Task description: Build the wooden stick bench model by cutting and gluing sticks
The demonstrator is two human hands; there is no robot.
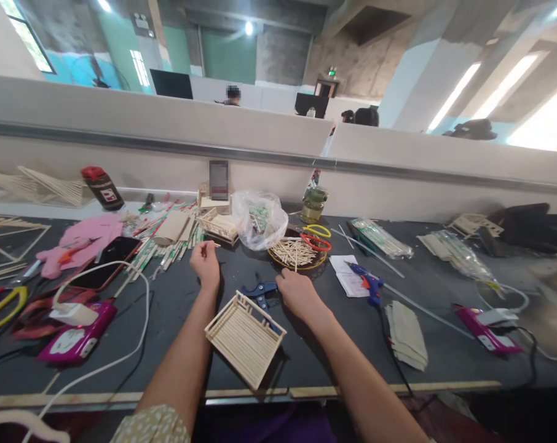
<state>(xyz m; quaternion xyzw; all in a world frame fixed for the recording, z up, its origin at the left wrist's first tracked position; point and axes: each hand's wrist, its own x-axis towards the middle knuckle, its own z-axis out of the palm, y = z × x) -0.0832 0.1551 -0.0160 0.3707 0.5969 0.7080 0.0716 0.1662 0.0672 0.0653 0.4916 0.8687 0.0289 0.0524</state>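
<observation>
My left hand [205,263] is closed in a pinch on a short wooden stick [217,245], whose end pokes out to the right. My right hand [299,291] is closed, with a thin wooden stick [296,261] standing up from its fingers in front of a round basket [278,261] heaped with short sticks. Beside the right fingertips lies a blue hand cutter [260,289], partly hidden. Between my forearms rests a small tray-like frame of glued sticks [245,341], tilted, with a low railing along its far sides.
Scissors [316,232] lie on the basket. A glue gun [371,284] sits on white paper [347,277] at right, near folded cloth [406,335]. A plastic bag [260,218] and small stick furniture [218,226] stand behind. Left are a power strip [78,332], white cable [144,307] and phone [107,261].
</observation>
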